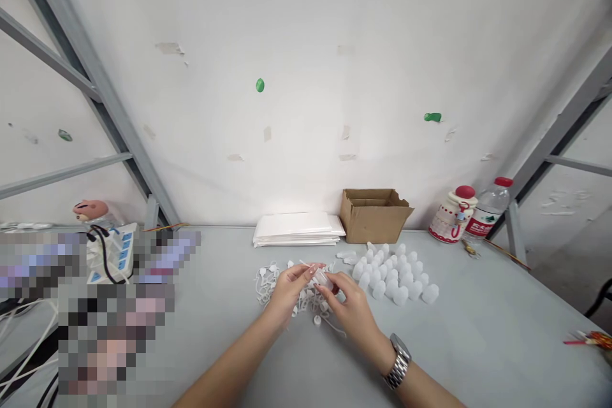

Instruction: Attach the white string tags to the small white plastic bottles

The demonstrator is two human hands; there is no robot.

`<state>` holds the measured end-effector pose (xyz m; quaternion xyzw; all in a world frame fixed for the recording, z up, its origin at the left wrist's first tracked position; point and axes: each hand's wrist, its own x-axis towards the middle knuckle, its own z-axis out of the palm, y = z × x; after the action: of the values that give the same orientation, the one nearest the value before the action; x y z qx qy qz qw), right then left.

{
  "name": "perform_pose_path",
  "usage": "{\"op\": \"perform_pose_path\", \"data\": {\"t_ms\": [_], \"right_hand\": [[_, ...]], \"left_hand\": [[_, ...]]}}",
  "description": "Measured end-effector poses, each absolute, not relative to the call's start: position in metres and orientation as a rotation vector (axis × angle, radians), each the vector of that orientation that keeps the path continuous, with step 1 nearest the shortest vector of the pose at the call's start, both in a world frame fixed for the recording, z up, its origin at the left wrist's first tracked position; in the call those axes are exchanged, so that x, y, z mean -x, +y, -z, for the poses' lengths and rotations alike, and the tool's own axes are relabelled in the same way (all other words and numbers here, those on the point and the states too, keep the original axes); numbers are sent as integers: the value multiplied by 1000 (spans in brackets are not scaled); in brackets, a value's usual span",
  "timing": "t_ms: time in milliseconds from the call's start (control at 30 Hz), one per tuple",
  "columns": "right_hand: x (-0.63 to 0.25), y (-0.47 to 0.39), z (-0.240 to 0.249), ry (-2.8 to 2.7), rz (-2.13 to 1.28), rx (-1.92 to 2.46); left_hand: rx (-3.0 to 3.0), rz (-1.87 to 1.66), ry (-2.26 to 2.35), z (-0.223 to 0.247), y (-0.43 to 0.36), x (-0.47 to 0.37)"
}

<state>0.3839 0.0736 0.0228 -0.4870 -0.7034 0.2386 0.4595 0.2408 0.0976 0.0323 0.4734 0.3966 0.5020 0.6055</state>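
My left hand [290, 287] and my right hand [350, 299] meet over the table, fingers pinched round a small translucent white piece [323, 279]. A thin white strand sticks up by the left fingertips; whether it joins the piece I cannot tell. Beneath and left of the hands lies a loose pile of white cords with small white ends [268, 284]. One cord end [317, 320] rests in front of the pile. To the right of my right hand stand many rounded, frosted white pieces [392, 274] in a cluster. The fingers partly hide the held piece.
A stack of white flat sheets or packets [297, 229] lies by the wall, beside an open cardboard box [375, 220]. A white flask [452, 215] and a plastic bottle [488, 211] stand at right. At left are a power strip [125, 252] and a blurred-out area.
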Motion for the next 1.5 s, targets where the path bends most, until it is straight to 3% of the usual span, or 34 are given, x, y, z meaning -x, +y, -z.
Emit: {"op": "perform_pose_path", "data": {"t_ms": [467,633,1067,1500], "right_hand": [[-387,74,-14,-1891,-140,1034],[-387,73,-16,-1888,-126,1002],[-385,78,-35,-1493,-1358,953],[-387,74,-38,-1098,-1822,639]], "left_hand": [[-845,-1164,792,-36,95,-244],[-819,-1132,766,-39,95,-243],[-953,-1085,762,-39,95,-237],[-1088,-1040,759,-40,95,-235]]}}
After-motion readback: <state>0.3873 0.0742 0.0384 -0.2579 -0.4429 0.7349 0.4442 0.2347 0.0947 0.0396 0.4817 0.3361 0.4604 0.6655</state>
